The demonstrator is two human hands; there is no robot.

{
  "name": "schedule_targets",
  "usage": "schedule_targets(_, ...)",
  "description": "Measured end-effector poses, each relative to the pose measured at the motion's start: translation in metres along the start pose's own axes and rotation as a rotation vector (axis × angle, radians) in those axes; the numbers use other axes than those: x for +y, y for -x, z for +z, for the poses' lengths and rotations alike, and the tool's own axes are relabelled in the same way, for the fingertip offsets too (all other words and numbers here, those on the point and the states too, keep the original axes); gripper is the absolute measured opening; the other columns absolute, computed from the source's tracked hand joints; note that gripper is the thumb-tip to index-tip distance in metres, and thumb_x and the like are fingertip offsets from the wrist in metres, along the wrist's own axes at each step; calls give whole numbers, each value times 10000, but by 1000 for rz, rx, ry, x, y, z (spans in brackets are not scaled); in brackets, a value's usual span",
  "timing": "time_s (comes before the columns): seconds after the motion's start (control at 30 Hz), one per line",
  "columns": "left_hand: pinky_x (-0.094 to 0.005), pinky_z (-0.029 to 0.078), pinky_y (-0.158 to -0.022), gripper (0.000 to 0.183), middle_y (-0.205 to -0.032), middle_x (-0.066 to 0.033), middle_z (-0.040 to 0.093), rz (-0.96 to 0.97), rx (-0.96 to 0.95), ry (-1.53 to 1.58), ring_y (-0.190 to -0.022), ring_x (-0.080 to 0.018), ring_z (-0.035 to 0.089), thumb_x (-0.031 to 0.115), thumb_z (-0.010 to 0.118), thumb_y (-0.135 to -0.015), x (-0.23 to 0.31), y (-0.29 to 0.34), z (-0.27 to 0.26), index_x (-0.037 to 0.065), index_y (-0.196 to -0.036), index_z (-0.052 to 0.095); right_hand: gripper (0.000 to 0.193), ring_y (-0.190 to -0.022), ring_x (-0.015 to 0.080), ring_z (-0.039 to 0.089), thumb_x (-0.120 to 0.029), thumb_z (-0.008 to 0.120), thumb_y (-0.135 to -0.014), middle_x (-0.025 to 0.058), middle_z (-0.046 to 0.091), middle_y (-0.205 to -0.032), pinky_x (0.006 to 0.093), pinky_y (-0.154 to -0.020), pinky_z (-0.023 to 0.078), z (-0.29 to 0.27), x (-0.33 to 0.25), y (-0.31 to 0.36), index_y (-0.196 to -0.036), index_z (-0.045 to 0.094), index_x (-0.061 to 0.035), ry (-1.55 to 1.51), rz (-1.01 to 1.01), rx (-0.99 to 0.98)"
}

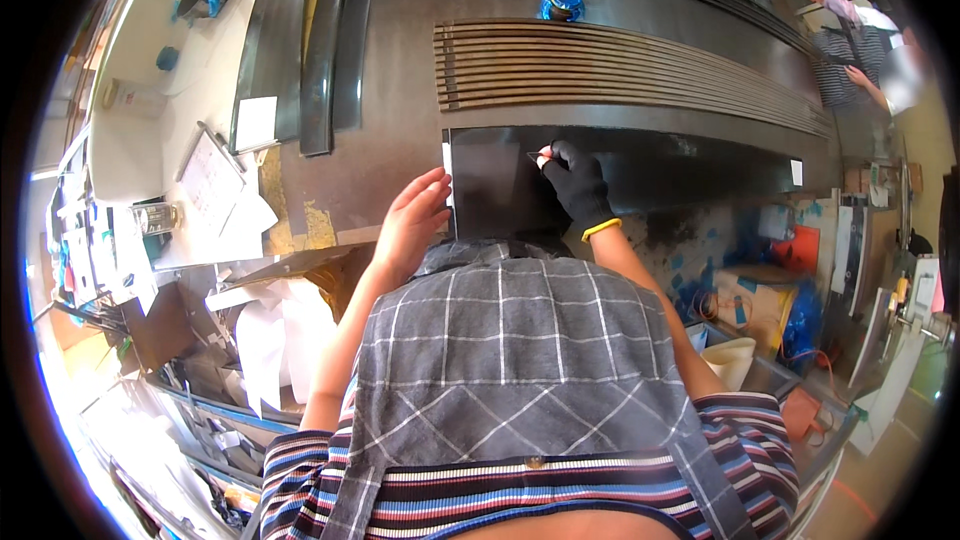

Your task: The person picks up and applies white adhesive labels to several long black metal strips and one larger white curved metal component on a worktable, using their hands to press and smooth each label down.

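A long glossy black panel [690,165] lies along the near side of the brown worktable [400,60]. Bare and with its fingers stretched out, my left hand [415,218] rests at the panel's left end, beside a narrow white edge. My right hand [578,183] wears a black glove with a yellow cuff, and its thumb and finger tips show bare. Those tips are pinched together over the panel on a small thin thing, too small to make out. A small white label [796,172] sits at the panel's right end.
Behind the panel lies a bundle of long brown strips [600,65]. A blue-wrapped round item [562,2] stands beyond it. Dark long profiles [320,50] lie at the far left, near papers [212,168]. Another person [860,55] is at the far right.
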State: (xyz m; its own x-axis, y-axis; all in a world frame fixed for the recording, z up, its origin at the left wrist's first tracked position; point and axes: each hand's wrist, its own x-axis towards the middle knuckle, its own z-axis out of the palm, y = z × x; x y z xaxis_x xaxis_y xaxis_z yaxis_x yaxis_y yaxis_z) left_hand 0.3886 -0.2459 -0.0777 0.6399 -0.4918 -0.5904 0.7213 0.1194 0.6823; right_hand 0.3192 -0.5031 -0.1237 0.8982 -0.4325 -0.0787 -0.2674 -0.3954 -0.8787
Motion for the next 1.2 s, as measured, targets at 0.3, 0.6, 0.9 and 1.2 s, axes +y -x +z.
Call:
schedule_targets(0.3, -345, 388, -962, 444, -1301, -47, 520, 112, -24, 12, -1180, -169, 483, 294, 495, -960, -18, -8, 6, 77, -1343, 439, 150, -798, 165, 629, -125, 679, -811, 74, 660, -845, 285, -755, 492, -6, 6, 1, -920, 651, -26, -149, 10, 26)
schedule_targets(0.6, -310, 520, -788, 347, -1182, -75, 587, -31, -373, 330, -971, -176, 600, 173, 426, -967, 5, -19, 61, 91, -1303, 455, 70, -794, 141, 587, -52, 621, -833, 58, 632, -853, 272, -729, 467, -53, -11, 20, -901, 622, -34, -1232, 265, 67)
schedule_targets(0.9, -298, 541, -707, 900, -1482, -245, 225, 336, -552, -288, -1020, -239, 615, 40, 601, -865, 56, -38, 132, 116, -1489, -43, 135, -780, 193, 599, -90, 621, -845, 70, 629, -858, 309, -713, 476, -45, -20, 81, -931, 605, 13, -126, 53, -272)
schedule_targets(1.2, -313, 493, -825, 532, -1207, -125, 587, 323, -722, -491, -1024, -160, 579, 171, 620, -880, 84, -64, 114, 18, -1353, 429, 124, -780, 186, 599, -92, 619, -846, 69, 631, -849, 306, -712, 471, 10, -41, -7, -929, 609, 0, 506, -154, 64)
